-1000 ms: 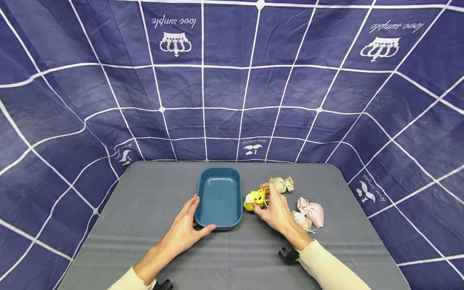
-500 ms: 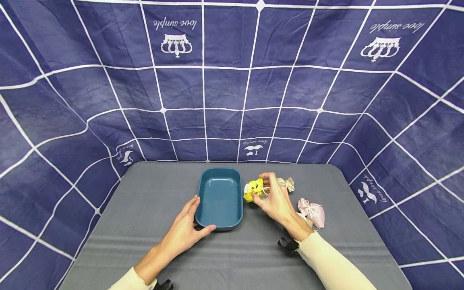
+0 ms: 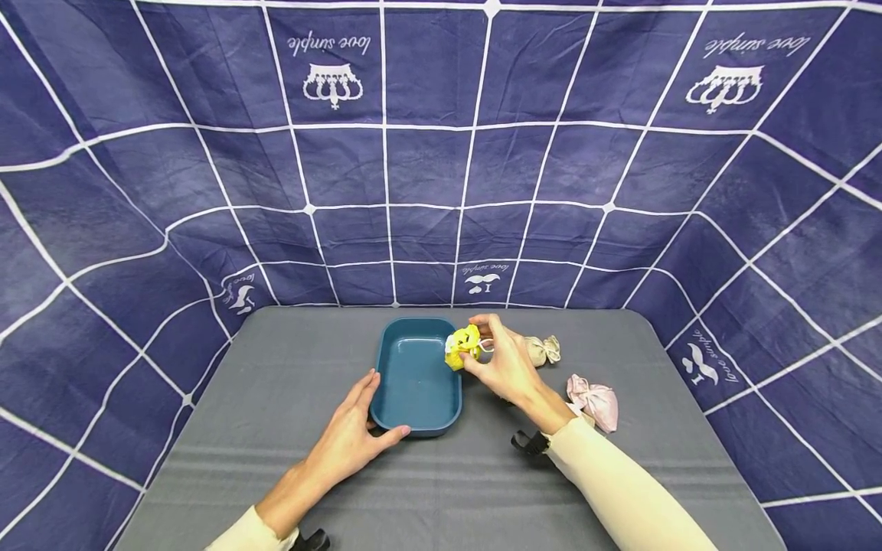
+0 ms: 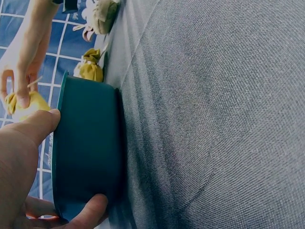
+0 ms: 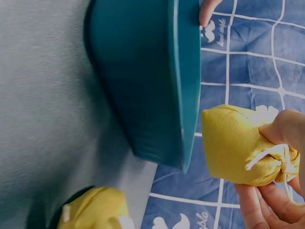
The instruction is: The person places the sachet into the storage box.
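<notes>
A yellow drawstring pouch (image 5: 231,145) with a white cord is pinched at its gathered neck by my right hand (image 3: 506,366). In the head view the pouch overlaps the right rim of a blue rectangular tray (image 3: 417,383); in the right wrist view it is raised off the table beside the tray's rim. My left hand (image 3: 347,440) grips the tray's near left corner, thumb (image 4: 45,121) on the rim and fingers (image 4: 95,207) against another side. The tray's inside shows bare in the head view.
A beige pouch (image 3: 544,350) and a pink pouch (image 3: 598,402) lie to the right on the grey table (image 3: 276,352). Another yellow pouch (image 5: 97,210) sits near the tray. A blue checked cloth (image 3: 427,168) walls the back and sides.
My right hand has lifted the yellow pouch and carried it left, from beside the tray to over its right rim. The left hand has stayed at the tray's corner.
</notes>
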### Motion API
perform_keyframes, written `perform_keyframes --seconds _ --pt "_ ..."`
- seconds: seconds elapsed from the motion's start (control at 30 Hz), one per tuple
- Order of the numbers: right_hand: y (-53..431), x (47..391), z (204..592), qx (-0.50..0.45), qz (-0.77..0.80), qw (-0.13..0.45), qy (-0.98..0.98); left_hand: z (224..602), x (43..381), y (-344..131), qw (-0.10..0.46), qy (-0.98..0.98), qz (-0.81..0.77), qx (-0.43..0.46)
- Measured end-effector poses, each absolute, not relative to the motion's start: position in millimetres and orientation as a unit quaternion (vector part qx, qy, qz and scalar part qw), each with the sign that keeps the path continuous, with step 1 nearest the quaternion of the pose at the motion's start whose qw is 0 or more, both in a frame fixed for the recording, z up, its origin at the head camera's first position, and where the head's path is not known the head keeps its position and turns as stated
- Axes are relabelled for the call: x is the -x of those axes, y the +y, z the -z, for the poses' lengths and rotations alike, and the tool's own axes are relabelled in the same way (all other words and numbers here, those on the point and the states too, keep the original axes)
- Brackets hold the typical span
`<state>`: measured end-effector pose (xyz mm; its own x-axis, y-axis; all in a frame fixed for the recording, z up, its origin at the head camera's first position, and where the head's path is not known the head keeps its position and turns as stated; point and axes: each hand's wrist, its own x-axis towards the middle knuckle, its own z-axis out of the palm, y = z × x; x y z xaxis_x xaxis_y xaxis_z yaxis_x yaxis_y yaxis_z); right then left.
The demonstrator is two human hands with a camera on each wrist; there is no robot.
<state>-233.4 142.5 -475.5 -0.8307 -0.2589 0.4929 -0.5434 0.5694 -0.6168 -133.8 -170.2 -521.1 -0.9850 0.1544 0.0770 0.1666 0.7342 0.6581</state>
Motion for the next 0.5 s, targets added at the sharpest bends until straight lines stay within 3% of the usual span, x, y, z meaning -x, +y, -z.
perform_keyframes --seconds 0.5 --pt "103 271 459 -0.255 -0.391 0.126 -0.875 524 135 -171 0.009 -0.932 0.352 0.091"
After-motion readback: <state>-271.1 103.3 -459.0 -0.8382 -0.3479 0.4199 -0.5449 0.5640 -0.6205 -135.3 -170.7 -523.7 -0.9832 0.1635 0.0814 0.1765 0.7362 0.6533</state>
